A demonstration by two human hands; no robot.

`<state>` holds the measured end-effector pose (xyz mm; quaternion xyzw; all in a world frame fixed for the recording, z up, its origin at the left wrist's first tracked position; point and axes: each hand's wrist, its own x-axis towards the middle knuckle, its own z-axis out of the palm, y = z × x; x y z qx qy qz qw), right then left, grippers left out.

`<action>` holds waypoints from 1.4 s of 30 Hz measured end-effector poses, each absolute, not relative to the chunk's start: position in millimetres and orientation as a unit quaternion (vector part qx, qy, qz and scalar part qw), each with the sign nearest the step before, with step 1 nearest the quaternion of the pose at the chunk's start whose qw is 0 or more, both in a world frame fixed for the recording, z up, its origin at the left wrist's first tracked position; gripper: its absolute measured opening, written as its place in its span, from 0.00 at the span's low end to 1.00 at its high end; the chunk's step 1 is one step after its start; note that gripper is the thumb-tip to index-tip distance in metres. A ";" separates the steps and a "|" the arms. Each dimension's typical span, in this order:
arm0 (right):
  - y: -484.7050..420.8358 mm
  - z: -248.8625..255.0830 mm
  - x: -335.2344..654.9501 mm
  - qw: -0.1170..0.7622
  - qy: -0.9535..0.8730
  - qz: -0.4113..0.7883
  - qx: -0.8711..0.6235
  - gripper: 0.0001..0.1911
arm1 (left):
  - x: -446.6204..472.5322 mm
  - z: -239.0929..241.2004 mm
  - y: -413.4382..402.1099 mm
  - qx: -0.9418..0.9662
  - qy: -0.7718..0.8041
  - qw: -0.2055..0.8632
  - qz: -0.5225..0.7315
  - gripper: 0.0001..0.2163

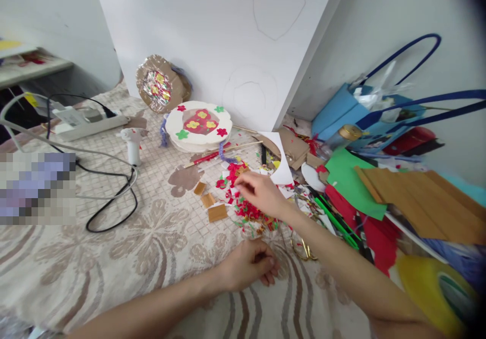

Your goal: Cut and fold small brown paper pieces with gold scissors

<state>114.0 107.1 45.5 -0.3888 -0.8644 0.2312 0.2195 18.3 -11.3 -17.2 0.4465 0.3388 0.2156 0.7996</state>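
Red paper scraps (250, 211): heaped on the cloth-covered desk (114, 273) | right hand (261, 193): at the scraps, fingertips drawn close, I cannot tell if pinching | left hand (248, 265): before the scraps, loosely curled, grip unclear | white scalloped craft (199, 125): behind-left of scraps

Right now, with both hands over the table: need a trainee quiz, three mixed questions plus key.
1. True or false: the left hand is nearer the bottom of the picture than the right hand.

2. Which is closest to the right hand?
A) white glue gun
B) red scraps
C) blue bag

3. Fill in: the flowers on the white disc are red, yellow and ____.

Key: 1 true; 2 B; 3 green.
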 end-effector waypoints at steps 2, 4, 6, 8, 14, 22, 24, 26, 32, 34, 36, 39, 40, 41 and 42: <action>95.7 46.4 98.7 0.157 -0.904 0.185 -0.352 0.06 | 17.8 -16.7 -10.7 0.455 0.336 0.796 0.216 0.15; 90.6 43.6 83.3 0.116 -0.913 0.153 -0.360 0.07 | 17.1 -15.5 -10.4 0.465 0.335 0.791 0.216 0.14; 90.4 37.8 68.9 0.106 -0.908 0.143 -0.381 0.08 | 16.7 -14.3 -10.4 0.472 0.334 0.786 0.216 0.14; 92.2 30.3 56.3 0.100 -0.902 0.137 -0.397 0.07 | 16.7 -13.8 -10.7 0.471 0.336 0.786 0.217 0.14; 94.6 22.8 40.4 0.110 -0.893 0.149 -0.410 0.13 | 18.4 -16.0 -11.6 0.463 0.340 0.789 0.218 0.15; 68.2 54.0 124.6 0.321 -0.789 0.297 -0.432 0.09 | 14.1 -12.3 -7.9 0.459 0.327 0.797 0.215 0.18; 47.8 46.3 158.5 0.362 -0.732 0.334 -0.470 0.10 | 14.0 -12.6 -8.3 0.464 0.331 0.792 0.217 0.17; 23.5 33.2 187.1 0.387 -0.699 0.341 -0.494 0.11 | 15.3 -12.7 -9.8 0.481 0.340 0.775 0.229 0.16; -37.6 2.9 213.4 0.385 -0.708 0.316 -0.501 0.14 | 22.0 -8.8 -15.5 0.446 0.335 0.773 0.303 0.17; -46.4 0.4 209.4 0.398 -0.713 0.311 -0.486 0.15 | 22.8 -9.3 -16.6 0.449 0.349 0.761 0.313 0.15; -50.4 0.0 206.1 0.404 -0.716 0.313 -0.476 0.15 | 22.4 -10.9 -17.2 0.461 0.363 0.746 0.314 0.13; -52.4 0.9 206.5 0.399 -0.724 0.317 -0.464 0.16 | 21.4 -12.9 -17.7 0.470 0.368 0.740 0.310 0.11; -52.8 1.2 207.7 0.398 -0.728 0.318 -0.459 0.16 | 21.2 -12.9 -17.9 0.471 0.368 0.740 0.309 0.11; -53.2 1.3 209.1 0.395 -0.731 0.319 -0.455 0.16 | 21.1 -12.7 -17.9 0.473 0.367 0.740 0.305 0.11; -53.7 1.2 210.5 0.391 -0.734 0.323 -0.453 0.17 | 21.0 -12.2 -18.0 0.477 0.367 0.739 0.302 0.11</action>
